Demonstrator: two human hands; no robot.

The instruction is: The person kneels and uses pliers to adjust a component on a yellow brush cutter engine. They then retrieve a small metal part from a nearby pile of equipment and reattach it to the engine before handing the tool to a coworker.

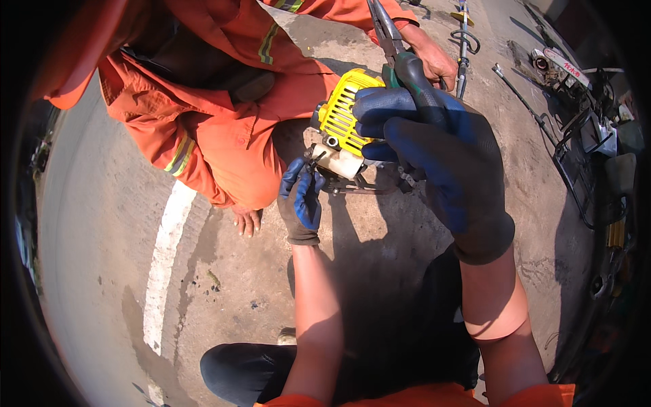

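- Held long-nosed pliers [411,71] up nearest the camera in the gloved right hand [451,163], with curled fingers gripping the green-and-black handles.
- Curled the gloved left hand [300,203] lower and farther left, apparently pinching a thin dark part [316,161] just beside the cream tank [341,163]; could not tell whether loose or attached.
- Saw the small engine with its slotted yellow cover [347,112] on the concrete, beyond the left hand and to the right of a kneeling co-worker [227,136] in orange.
- Judged the engine rigid and fairly heavy, best held by its solid body; thought cover and tank stiff but crackable, poor for lifting.
- Judged the thin dark part light and perhaps fragile, safest pinched near its base.
- Judged the pliers stiff and firm, best held by the handles, well back from the nose.
- Noticed the co-worker's bare hand [246,220] on the ground at left, and a long pole [463,57] at far right.
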